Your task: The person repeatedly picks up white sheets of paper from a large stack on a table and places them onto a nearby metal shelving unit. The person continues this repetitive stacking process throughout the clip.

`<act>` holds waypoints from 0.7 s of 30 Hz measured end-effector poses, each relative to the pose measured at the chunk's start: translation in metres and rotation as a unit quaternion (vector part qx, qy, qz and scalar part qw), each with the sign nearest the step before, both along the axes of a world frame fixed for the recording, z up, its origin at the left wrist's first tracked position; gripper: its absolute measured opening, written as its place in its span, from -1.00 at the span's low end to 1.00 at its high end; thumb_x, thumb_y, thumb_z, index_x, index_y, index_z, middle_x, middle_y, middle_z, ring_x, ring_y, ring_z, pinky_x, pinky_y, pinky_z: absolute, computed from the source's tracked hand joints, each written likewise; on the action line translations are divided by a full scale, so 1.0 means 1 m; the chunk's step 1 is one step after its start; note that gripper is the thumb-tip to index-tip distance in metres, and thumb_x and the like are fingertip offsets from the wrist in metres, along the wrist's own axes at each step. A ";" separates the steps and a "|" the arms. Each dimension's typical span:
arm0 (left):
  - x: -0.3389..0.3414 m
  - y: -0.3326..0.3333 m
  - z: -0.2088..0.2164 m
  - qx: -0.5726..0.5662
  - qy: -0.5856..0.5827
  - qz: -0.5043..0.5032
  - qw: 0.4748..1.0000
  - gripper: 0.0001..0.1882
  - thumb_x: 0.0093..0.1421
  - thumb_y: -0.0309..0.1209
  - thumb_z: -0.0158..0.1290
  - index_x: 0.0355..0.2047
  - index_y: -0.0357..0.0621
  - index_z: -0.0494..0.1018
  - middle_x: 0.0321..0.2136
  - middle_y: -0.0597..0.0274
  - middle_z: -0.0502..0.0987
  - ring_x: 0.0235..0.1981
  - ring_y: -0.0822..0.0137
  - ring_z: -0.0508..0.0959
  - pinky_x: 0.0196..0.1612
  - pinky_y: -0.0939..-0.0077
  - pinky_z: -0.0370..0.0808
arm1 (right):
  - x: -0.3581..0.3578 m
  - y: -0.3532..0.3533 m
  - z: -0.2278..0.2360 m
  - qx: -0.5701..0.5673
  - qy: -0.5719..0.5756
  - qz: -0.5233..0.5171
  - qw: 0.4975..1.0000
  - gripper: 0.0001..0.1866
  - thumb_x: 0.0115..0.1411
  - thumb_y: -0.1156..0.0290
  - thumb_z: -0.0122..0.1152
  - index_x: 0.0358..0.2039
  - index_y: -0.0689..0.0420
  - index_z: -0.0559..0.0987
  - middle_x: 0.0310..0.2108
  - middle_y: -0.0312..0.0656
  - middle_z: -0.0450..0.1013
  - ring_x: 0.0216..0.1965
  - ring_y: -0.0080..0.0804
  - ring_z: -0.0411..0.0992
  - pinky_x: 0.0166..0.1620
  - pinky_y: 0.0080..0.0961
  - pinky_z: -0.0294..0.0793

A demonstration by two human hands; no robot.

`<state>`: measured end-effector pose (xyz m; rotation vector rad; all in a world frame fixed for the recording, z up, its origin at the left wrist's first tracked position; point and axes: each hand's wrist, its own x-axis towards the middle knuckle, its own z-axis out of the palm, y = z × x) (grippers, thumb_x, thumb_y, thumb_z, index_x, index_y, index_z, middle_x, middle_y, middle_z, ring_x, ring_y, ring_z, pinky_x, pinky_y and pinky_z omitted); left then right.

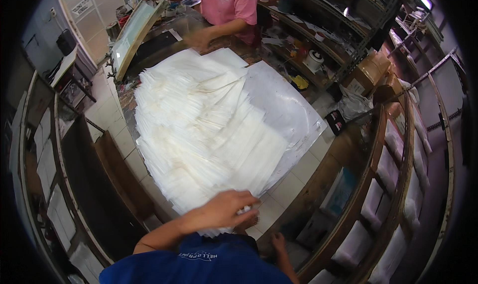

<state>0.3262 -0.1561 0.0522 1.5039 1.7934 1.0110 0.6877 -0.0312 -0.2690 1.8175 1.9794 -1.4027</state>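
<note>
A wide, spread-out pile of thin white sheets covers most of the table, fanned in overlapping layers. My left hand is at the pile's near edge, close to my body. Its fingers are curled, and a bit of white shows at them, too small to make out. At my right side, low and away from the sheets, hangs my right hand; its fingers are dim and hard to read. To the right of the pile, a shiny grey sheet surface lies bare on the table.
Across the table, a person in pink holds a raised wooden-framed screen; their other hand, blurred, is near the pile's far edge. Racks with white packs stand at right, more racks at left. Shelves and cartons are behind.
</note>
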 end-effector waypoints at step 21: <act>-0.366 0.219 -0.134 -0.305 0.457 0.382 0.743 -0.74 0.22 -0.42 -0.14 -0.20 -0.13 0.53 -0.13 0.03 0.52 -0.08 0.11 0.54 -0.09 0.21 0.52 | 0.138 0.064 -0.016 -0.086 -0.231 0.034 0.969 -0.55 0.19 0.14 0.13 -0.08 0.24 0.53 -0.13 0.06 0.49 -0.10 -0.01 0.48 0.00 -0.18 0.42</act>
